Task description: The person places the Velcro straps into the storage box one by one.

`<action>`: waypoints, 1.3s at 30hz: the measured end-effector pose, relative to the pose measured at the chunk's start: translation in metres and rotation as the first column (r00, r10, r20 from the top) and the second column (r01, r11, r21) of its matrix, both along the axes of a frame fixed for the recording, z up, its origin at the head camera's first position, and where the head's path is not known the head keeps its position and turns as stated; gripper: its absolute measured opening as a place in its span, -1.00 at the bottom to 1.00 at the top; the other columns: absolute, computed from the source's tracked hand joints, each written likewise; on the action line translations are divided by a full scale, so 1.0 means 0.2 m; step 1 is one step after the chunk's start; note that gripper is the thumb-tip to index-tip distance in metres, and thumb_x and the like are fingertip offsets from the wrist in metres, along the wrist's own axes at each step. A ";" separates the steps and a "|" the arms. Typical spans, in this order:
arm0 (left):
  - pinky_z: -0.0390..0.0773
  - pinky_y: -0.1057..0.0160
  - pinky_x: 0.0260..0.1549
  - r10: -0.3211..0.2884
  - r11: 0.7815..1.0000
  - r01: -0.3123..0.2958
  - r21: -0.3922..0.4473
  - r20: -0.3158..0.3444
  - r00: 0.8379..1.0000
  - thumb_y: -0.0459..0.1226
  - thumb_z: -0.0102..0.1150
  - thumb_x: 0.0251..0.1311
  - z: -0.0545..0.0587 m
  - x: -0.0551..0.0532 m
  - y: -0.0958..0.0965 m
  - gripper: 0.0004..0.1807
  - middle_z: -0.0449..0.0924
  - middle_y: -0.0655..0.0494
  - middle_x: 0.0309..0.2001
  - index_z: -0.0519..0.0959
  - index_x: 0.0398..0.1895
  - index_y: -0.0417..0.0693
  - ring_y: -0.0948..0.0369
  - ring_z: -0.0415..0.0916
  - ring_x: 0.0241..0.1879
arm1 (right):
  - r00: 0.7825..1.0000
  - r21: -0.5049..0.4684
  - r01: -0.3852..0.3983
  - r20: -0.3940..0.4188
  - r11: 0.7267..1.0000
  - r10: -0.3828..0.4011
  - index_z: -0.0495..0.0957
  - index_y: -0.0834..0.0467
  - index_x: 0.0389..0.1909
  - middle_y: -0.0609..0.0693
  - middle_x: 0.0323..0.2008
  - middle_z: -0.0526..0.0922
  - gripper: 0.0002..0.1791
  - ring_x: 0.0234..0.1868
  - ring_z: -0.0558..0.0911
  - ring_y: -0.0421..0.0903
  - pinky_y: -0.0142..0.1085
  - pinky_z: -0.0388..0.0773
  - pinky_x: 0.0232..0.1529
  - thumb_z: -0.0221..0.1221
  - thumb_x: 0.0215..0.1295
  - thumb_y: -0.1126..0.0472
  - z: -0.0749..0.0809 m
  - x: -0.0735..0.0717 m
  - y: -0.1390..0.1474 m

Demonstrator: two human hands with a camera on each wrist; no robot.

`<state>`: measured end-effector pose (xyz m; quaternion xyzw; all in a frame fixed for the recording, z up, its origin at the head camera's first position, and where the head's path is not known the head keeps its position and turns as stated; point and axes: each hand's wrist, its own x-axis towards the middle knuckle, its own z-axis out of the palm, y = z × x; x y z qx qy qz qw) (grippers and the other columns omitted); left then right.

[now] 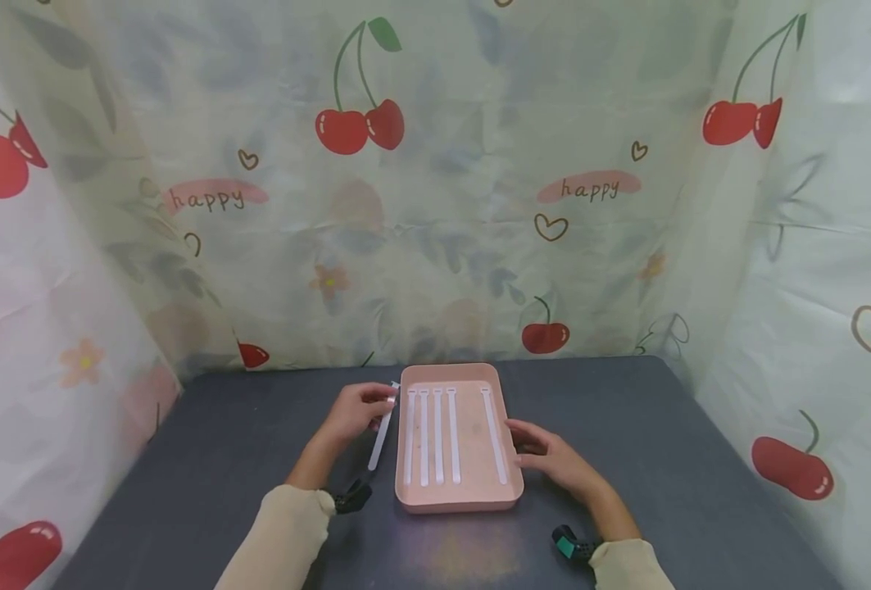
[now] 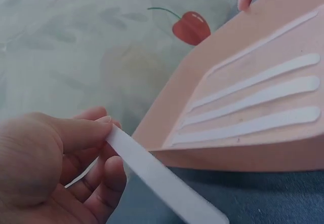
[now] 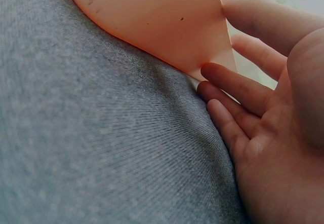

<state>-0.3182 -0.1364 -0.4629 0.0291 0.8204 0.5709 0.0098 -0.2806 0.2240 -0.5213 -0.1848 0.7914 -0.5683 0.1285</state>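
Observation:
In the head view my left hand (image 1: 357, 410) pinches the upper part of a white strap (image 1: 379, 442) just left of the pink tray (image 1: 459, 497). This strap (image 2: 162, 178) slants down from thumb and fingertips in the left wrist view, its rounded tail free. Several similar white straps (image 1: 438, 438) with slotted heads lie side by side in the tray's left part, and a lone strap (image 1: 494, 438) lies near its right wall. My right hand (image 1: 556, 463) touches the tray's outer right side with extended fingers (image 3: 238, 84).
The tray stands on a dark cloth-covered table (image 1: 258, 426). A cherry-printed curtain (image 1: 435, 246) hangs behind the table and along both sides. Black bands (image 1: 573, 542) sit at both wrists, by the cream sleeves (image 1: 280, 524).

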 end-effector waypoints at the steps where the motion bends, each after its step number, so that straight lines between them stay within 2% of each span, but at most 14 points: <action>1: 0.52 0.23 -0.56 -0.005 1.000 0.005 -0.002 0.005 1.000 -0.44 0.26 0.17 0.01 -0.01 0.01 -0.73 0.62 0.01 -0.32 0.65 -0.04 -0.25 0.16 0.47 -0.47 | 1.000 0.001 0.001 0.005 1.000 -0.001 0.29 0.12 0.41 0.13 0.33 0.38 -0.32 0.29 0.38 0.12 0.03 0.30 0.24 0.26 0.28 0.14 0.00 0.00 0.00; 5: 0.54 0.22 -0.51 -0.021 1.000 0.021 0.013 0.019 1.000 -0.42 0.26 0.19 0.04 -0.02 0.04 -0.71 0.65 -0.08 -0.24 0.65 -0.01 -0.22 0.14 0.50 -0.44 | 1.000 0.007 0.011 0.017 1.000 -0.011 0.29 0.11 0.41 0.11 0.33 0.39 -0.31 0.29 0.39 0.10 -0.01 0.31 0.24 0.27 0.27 0.12 -0.01 -0.01 0.00; 9: 0.56 0.19 -0.50 -0.045 0.999 0.045 0.030 0.005 0.999 -0.43 0.25 0.20 0.07 -0.04 0.08 -0.73 0.66 -0.12 -0.21 0.66 -0.02 -0.20 0.13 0.51 -0.45 | 1.000 0.003 0.008 0.018 1.000 -0.008 0.29 0.11 0.40 0.11 0.33 0.39 -0.32 0.30 0.38 0.10 0.03 0.27 0.26 0.26 0.28 0.13 -0.01 -0.01 0.01; 16: 0.59 0.11 -0.45 -0.084 0.995 0.083 0.046 0.001 0.997 -0.41 0.25 0.20 0.09 -0.05 0.15 -0.74 0.64 -0.01 -0.27 0.67 -0.03 -0.17 0.10 0.52 -0.47 | 1.000 0.002 0.009 0.021 1.000 -0.009 0.29 0.11 0.40 0.12 0.32 0.39 -0.32 0.28 0.39 0.11 0.02 0.30 0.24 0.26 0.28 0.12 -0.01 -0.01 0.00; 21: 0.59 0.19 -0.48 -0.113 0.992 0.113 0.053 0.002 0.994 -0.41 0.23 0.22 0.08 -0.04 0.21 -0.75 0.61 0.01 -0.32 0.66 -0.03 -0.17 0.08 0.52 -0.45 | 1.000 -0.007 0.005 0.025 1.000 -0.005 0.29 0.12 0.40 0.14 0.33 0.38 -0.31 0.29 0.38 0.13 0.06 0.28 0.25 0.26 0.28 0.13 -0.01 -0.01 0.00; 25: 0.58 0.22 -0.50 -0.133 0.987 0.132 0.093 0.015 0.991 -0.42 0.23 0.21 0.08 -0.03 0.27 -0.75 0.62 0.01 -0.29 0.67 -0.04 -0.18 0.09 0.53 -0.45 | 1.000 -0.011 -0.002 0.017 1.000 0.003 0.27 0.15 0.41 0.17 0.33 0.37 -0.32 0.28 0.39 0.15 0.06 0.31 0.22 0.24 0.30 0.14 -0.01 -0.01 0.00; 29: 0.58 0.21 -0.51 -0.170 0.979 0.167 0.118 0.015 0.985 -0.45 0.23 0.20 0.08 -0.02 0.32 -0.73 0.60 -0.01 -0.29 0.65 -0.02 -0.21 0.11 0.53 -0.45 | 1.000 -0.014 -0.008 0.018 1.000 0.009 0.27 0.15 0.41 0.16 0.33 0.37 -0.31 0.27 0.40 0.14 0.04 0.32 0.22 0.24 0.30 0.15 0.00 0.00 0.00; 34: 0.60 0.13 -0.50 -0.225 0.963 0.221 0.152 0.007 0.974 -0.50 0.18 0.20 0.05 -0.03 0.38 -0.69 0.56 -0.09 -0.29 0.59 0.02 -0.35 0.17 0.50 -0.47 | 1.000 -0.027 -0.009 0.014 1.000 0.010 0.28 0.16 0.40 0.17 0.32 0.38 -0.31 0.29 0.38 0.14 0.08 0.25 0.26 0.26 0.28 0.17 0.01 0.00 0.00; 39: 0.62 0.13 -0.44 -0.234 0.960 0.219 0.174 0.072 0.969 -0.48 0.14 0.24 0.02 -0.03 0.43 -0.69 0.57 -0.07 -0.26 0.56 0.06 -0.33 0.20 0.50 -0.42 | 1.000 -0.020 -0.008 0.008 1.000 0.009 0.29 0.16 0.40 0.16 0.33 0.37 -0.31 0.31 0.37 0.13 0.10 0.21 0.28 0.26 0.28 0.17 0.01 0.00 0.01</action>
